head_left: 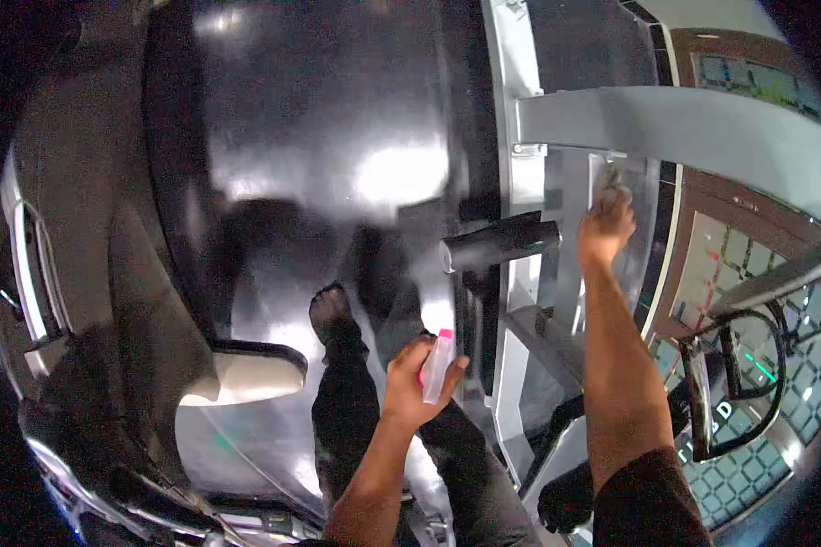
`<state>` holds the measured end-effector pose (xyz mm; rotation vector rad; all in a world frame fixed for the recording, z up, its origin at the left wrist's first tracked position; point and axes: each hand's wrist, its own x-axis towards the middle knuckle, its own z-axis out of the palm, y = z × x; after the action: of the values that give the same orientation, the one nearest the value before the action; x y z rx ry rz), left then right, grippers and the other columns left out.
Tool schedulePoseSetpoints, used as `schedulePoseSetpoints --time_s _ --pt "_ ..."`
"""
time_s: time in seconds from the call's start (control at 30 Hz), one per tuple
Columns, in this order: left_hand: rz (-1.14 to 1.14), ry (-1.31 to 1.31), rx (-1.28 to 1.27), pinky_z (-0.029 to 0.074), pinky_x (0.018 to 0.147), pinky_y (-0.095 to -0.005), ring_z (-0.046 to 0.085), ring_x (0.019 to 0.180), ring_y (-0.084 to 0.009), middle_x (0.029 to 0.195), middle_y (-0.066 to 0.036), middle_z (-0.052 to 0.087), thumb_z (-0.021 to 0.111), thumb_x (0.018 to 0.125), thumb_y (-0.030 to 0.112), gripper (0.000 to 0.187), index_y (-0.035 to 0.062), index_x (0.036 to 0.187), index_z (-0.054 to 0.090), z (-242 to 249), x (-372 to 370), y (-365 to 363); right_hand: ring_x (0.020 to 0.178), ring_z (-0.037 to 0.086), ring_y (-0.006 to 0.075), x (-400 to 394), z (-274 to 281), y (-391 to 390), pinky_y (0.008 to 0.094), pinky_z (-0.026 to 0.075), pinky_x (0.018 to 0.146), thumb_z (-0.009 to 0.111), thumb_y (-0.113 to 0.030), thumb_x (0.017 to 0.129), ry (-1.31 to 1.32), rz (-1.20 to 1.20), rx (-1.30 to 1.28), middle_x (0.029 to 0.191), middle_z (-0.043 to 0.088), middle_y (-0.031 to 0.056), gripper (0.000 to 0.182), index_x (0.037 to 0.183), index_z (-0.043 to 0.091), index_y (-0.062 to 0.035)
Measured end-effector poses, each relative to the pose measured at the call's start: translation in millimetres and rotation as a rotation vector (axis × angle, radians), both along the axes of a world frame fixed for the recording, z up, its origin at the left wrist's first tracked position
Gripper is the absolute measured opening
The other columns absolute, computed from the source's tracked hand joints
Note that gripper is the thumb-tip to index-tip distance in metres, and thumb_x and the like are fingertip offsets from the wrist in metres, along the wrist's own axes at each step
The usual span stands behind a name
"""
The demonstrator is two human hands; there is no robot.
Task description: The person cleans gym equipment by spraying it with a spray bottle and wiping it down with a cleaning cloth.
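My left hand (409,383) is closed round a translucent plastic bottle (435,374) with a pink top, held low in front of my legs. My right hand (608,230) reaches out to the right, fingers closed on a crumpled greyish cloth (610,185). The cloth overlaps a light grey upright panel (596,178) just under a wide grey metal beam (684,123). Left of this hand, a black padded roller (502,242) juts out from the grey metal frame (518,173).
A looped black handle (775,383) stands at the right, before patterned glass panels (716,283) with brown frames. My bare foot (330,310) is on the shiny dark floor (328,100). A large brownish piece with a pale end (246,376) lies along the left.
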<state>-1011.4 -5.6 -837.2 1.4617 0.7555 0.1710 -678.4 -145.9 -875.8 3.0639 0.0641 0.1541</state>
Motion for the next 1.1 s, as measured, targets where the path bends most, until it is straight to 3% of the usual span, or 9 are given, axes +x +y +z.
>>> schedulePoseSetpoints --time_s 0.1,0.23,0.37,0.47,0.5,0.6,0.7,0.8,1.1 --pt "0.025 -0.026 -0.014 0.044 0.055 -0.0276 0.052 0.06 -0.0092 0.068 0.0 0.056 0.077 0.082 0.011 0.02 0.0045 0.082 0.058 26.0 -11.2 2.2 0.115 0.049 0.0432 -36.6 9.4 -40.2 0.051 0.043 0.101 0.064 -0.014 0.085 0.034 0.065 -0.032 0.123 0.053 0.0203 0.056 0.137 0.045 -0.0145" --pt "0.154 0.058 -0.05 0.043 0.058 -0.0285 0.051 0.063 -0.0106 0.069 0.0 0.055 0.072 0.089 0.021 0.024 0.0013 0.085 0.059 39.6 -63.1 -14.5 0.108 0.054 0.0455 -70.2 14.8 -70.6 0.0521 0.045 0.092 0.063 -0.008 0.085 0.158 -0.071 -0.023 0.121 0.054 0.0239 0.046 0.129 0.051 -0.0041" --pt "0.276 0.114 -0.105 0.042 0.057 -0.0252 0.049 0.063 -0.0081 0.071 0.0 0.056 0.071 0.088 0.019 0.022 0.0006 0.087 0.059 78.1 -98.1 -16.6 0.103 0.065 0.0443 -48.3 11.8 -62.0 0.0482 0.054 0.09 0.064 -0.019 0.084 0.472 -0.223 -0.053 0.116 0.062 0.0237 0.039 0.121 0.058 -0.0095" --pt "0.292 0.104 -0.121 0.044 0.057 -0.0256 0.052 0.063 -0.0088 0.073 -0.003 0.058 0.07 0.087 0.018 0.021 0.0004 0.089 0.059 131.0 -102.1 -8.9 0.101 0.067 0.0371 -56.8 37.9 -28.6 0.041 0.057 0.087 0.069 -0.026 0.083 0.909 0.569 -0.52 0.116 0.066 0.0203 0.037 0.111 0.067 -0.0037" --pt "0.274 0.11 -0.074 0.044 0.057 -0.026 0.053 0.063 -0.0094 0.073 -0.003 0.059 0.07 0.087 0.017 0.021 0.0001 0.09 0.059 143.9 -107.5 -7.9 0.104 0.066 0.036 -59.1 43.3 -22.5 0.0386 0.056 0.09 0.07 -0.034 0.083 0.872 1.191 -0.277 0.117 0.067 0.0175 0.041 0.112 0.069 -0.0039" --pt "0.285 0.059 -0.016 0.047 0.059 -0.0281 0.057 0.065 -0.0129 0.075 -0.006 0.062 0.07 0.085 0.018 0.023 -0.001 0.089 0.059 174.1 -122.8 -15.6 0.13 0.051 0.0322 -110.8 125.5 39.7 0.0394 0.043 0.107 0.068 -0.043 0.087 1.237 0.296 0.01 0.138 0.054 0.0208 0.064 0.133 0.054 -0.0013" --pt "0.273 0.066 -0.071 0.048 0.06 -0.0293 0.059 0.066 -0.0148 0.076 -0.008 0.062 0.069 0.086 0.019 0.023 -0.0021 0.09 0.059 217.6 -123.2 -15.7 0.128 0.052 0.0301 -139.6 150.0 58.5 0.0352 0.04 0.11 0.064 -0.034 0.092 1.336 0.304 0.3 0.141 0.053 0.0178 0.055 0.134 0.052 0.0002" --pt "0.233 -0.004 0.014 0.049 0.062 -0.0301 0.06 0.067 -0.0156 0.077 -0.009 0.062 0.068 0.087 0.022 0.028 -0.0033 0.093 0.058 239.5 -121.0 -21.3 0.12 0.058 0.0338 -152.7 208.3 73.5 0.0366 0.046 0.102 0.063 -0.027 0.093 1.153 0.634 0.157 0.133 0.058 0.0179 0.047 0.131 0.055 -0.0017" --pt "0.035 -0.093 0.077 0.05 0.063 -0.0319 0.064 0.069 -0.0178 0.076 -0.011 0.066 0.07 0.087 0.03 0.036 -0.0038 0.096 0.062 334.8 -140.6 -13.9 0.108 0.062 0.0386 -194.1 349.7 2.9 0.0428 0.049 0.092 0.066 -0.015 0.088 0.98 0.472 0.687 0.113 0.065 0.022 0.036 0.122 0.058 -0.0039"
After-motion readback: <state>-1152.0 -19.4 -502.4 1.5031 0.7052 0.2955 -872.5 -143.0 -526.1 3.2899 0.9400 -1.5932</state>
